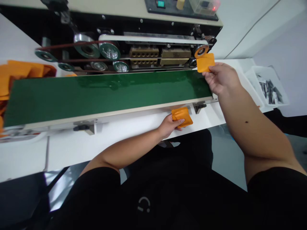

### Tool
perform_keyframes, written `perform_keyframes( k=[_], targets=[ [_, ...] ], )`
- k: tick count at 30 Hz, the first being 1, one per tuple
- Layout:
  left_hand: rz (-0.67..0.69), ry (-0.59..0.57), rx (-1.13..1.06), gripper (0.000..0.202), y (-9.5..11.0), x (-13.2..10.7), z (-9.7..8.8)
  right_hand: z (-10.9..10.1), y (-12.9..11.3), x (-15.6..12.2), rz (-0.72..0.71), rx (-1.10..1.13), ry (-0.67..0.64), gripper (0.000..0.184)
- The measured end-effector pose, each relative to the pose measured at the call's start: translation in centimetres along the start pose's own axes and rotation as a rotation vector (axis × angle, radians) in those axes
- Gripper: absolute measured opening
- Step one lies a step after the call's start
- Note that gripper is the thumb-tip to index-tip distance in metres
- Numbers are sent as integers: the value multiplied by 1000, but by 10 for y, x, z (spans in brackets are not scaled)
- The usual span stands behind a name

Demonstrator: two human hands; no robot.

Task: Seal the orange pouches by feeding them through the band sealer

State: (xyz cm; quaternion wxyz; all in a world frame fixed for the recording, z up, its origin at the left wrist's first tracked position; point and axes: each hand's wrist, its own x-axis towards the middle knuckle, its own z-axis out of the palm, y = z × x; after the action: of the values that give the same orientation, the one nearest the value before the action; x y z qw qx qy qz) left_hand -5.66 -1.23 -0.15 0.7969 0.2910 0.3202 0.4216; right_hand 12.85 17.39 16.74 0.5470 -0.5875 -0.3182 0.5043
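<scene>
Pinching a small orange pouch (205, 62) between thumb and fingers, your right hand (222, 78) was narrowed on its lower right corner, with the pouch lying at the hand's 10 o'clock. Squarish, it showed no clear long axis, and its edges sat slightly askew to the green belt (107, 95). It hung just past the belt's far right corner, its top edge touching or almost touching the steel wheel (201, 51); I could not tell which from this view. Your right hand was the nearer one to that wheel, and the belt's surface spread out at the pouch's 7 to 9 o'clock.

Your left hand (169, 126) was closed on a second pouch (182, 116), fingers across its lower part, at about 12 o'clock from your body. That pouch lay at the hand's 2 o'clock, just in front of the belt's near rail (120, 111) and over the white table (72, 150). Whether it touched the table, I could not tell.

Well off at your 10 o'clock, a pile of orange pouches (21, 72) lay beyond the belt's left end. At your 2 o'clock, past the right hand, stood a white bin (261, 68) of dark pieces, too small to name. Brass blocks (144, 52) sat behind the belt, well left of the right pouch.
</scene>
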Motion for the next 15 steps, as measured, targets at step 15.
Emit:
perform_keyframes(
  k=[15],
  targets=[
    [-17,17,-27,85,3,-2,4,-25,27,-105,-363,-183,-44,23]
  ],
)
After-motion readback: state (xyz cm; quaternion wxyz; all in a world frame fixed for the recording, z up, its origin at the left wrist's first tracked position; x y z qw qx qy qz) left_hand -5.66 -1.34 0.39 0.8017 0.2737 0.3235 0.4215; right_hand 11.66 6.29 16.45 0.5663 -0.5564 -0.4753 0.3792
